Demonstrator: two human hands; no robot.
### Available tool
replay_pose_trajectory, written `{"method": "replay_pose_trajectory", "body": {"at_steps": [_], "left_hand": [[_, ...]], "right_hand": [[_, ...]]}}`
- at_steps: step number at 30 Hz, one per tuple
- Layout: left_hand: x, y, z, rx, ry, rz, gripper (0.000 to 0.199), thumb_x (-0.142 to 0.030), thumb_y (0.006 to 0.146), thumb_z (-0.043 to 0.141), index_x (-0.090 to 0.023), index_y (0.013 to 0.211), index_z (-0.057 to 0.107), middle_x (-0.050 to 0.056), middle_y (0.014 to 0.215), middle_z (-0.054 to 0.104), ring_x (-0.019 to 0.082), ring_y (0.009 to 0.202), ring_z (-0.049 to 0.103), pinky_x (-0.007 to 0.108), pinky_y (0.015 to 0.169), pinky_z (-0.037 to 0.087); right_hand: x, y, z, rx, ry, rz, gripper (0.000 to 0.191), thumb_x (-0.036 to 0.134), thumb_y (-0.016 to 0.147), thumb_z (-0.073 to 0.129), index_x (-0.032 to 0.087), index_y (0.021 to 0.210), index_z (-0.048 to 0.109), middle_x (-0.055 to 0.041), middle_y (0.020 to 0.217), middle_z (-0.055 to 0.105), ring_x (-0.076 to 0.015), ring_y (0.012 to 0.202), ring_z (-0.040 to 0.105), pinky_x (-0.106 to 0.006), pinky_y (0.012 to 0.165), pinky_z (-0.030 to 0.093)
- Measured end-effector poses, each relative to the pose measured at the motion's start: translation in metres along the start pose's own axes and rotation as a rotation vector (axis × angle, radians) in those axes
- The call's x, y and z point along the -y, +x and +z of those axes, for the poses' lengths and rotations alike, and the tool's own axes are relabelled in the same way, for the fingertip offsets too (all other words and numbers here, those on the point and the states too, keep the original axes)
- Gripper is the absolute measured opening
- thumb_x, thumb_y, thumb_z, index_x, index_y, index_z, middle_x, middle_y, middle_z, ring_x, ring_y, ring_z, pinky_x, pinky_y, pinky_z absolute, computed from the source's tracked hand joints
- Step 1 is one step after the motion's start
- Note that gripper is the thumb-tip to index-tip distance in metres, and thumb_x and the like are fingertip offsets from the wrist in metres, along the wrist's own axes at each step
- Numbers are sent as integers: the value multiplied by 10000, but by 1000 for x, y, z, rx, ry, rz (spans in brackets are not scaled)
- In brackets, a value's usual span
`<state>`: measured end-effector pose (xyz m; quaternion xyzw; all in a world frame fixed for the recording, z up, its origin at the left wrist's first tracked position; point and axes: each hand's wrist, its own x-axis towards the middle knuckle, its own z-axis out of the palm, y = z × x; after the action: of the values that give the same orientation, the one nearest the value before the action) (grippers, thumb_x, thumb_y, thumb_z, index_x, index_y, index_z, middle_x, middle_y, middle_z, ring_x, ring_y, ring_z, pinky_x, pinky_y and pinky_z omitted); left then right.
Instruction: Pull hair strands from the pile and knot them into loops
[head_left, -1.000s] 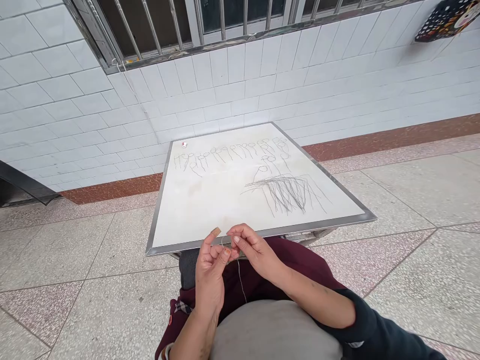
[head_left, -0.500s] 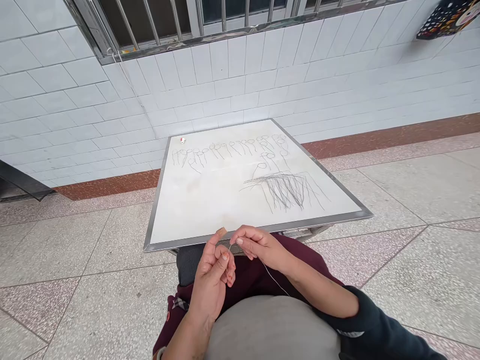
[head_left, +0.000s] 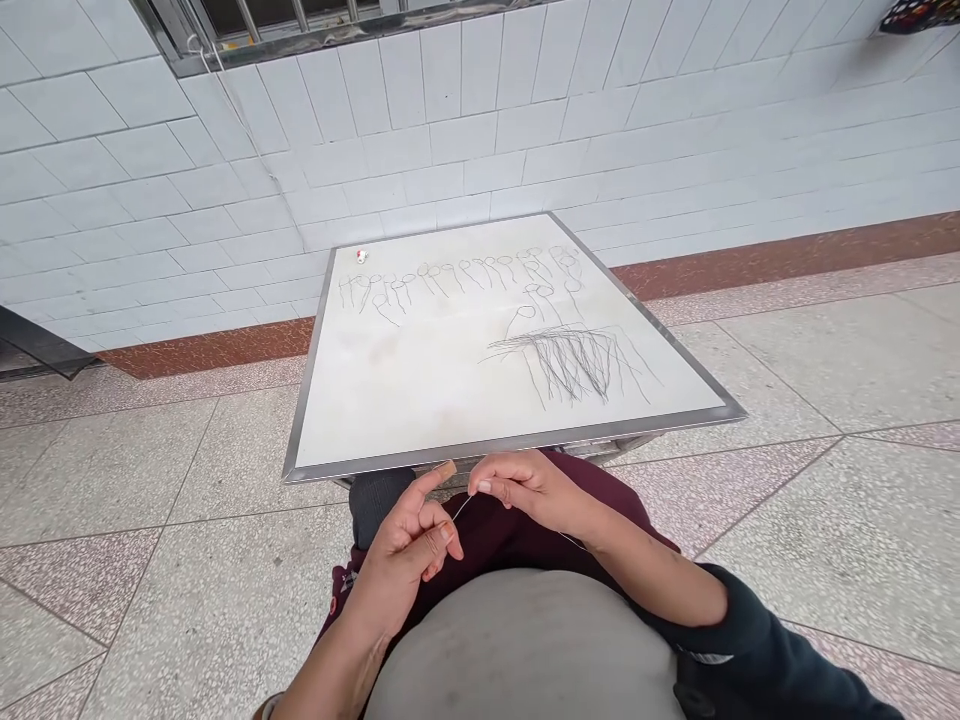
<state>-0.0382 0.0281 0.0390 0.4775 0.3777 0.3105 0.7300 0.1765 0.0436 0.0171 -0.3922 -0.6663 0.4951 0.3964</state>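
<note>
A thin wire (head_left: 463, 507) runs between my two hands, just in front of the table's near edge. My left hand (head_left: 409, 530) pinches it between thumb and curled fingers, its index finger pointing out with a tan wrap on the tip. Opposite, my right hand (head_left: 529, 487) grips the same strand with thumb and forefinger. A further length trails below my right wrist. On the white table (head_left: 390, 400) lies a loose pile of dark thin wires (head_left: 574, 360). Behind it, several wires with looped ends (head_left: 465, 268) are laid in a row.
A small white and red object (head_left: 362, 257) sits at the table's far left corner. The grey metal rim (head_left: 517, 443) edges the tabletop. Beyond stands a white tiled wall (head_left: 480, 110) with a barred window (head_left: 300, 15). Speckled tile floor (head_left: 225, 580) surrounds the table.
My hands have drawn slightly apart, the left moving left and down, so more of the strand shows between them. The view has tilted a little downward.
</note>
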Motion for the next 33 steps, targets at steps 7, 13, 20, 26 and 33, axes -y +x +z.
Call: {"method": "replay_pose_trajectory", "body": {"at_steps": [7, 13, 20, 26, 33], "left_hand": [[-7, -4, -13, -36, 131, 4, 503, -310, 897, 541, -263, 1385, 428, -19, 664, 552, 84, 533, 347, 221, 501, 270], [-13, -11, -38, -270, 158, 29, 553, -355, 881, 572, -257, 1400, 407, -27, 667, 549, 83, 524, 341, 208, 494, 273], [-17, -2, -16, -231, -24, 1, 584, -372, 862, 608, -252, 1401, 419, 43, 902, 636, 138, 762, 541, 263, 687, 437], [-12, 10, 7, -118, -178, -35, 534, -335, 838, 647, -231, 1343, 507, 38, 812, 650, 107, 663, 522, 236, 638, 414], [-6, 12, 9, -187, 133, 107, 554, -302, 866, 585, -259, 1396, 430, 35, 880, 678, 116, 647, 539, 259, 646, 465]], "right_hand": [[0, 3, 2, -81, 17, 47, 292, 417, 938, 490, 197, 891, 676, -19, 812, 608, -110, 632, 474, -217, 554, 440], [3, 5, -9, -301, 62, 137, 261, 436, 907, 528, 207, 873, 648, 16, 726, 550, -85, 538, 431, -210, 518, 423], [6, 9, 6, -273, 172, 110, 268, 440, 902, 540, 193, 894, 643, 30, 670, 514, -65, 488, 432, -200, 480, 395], [7, 6, 7, -227, 112, 79, 281, 440, 921, 509, 200, 929, 655, 42, 612, 481, -77, 491, 434, -204, 488, 404], [6, 7, 9, -258, 17, 65, 248, 407, 925, 508, 206, 920, 653, 14, 743, 592, -71, 494, 471, -210, 499, 404]]}}
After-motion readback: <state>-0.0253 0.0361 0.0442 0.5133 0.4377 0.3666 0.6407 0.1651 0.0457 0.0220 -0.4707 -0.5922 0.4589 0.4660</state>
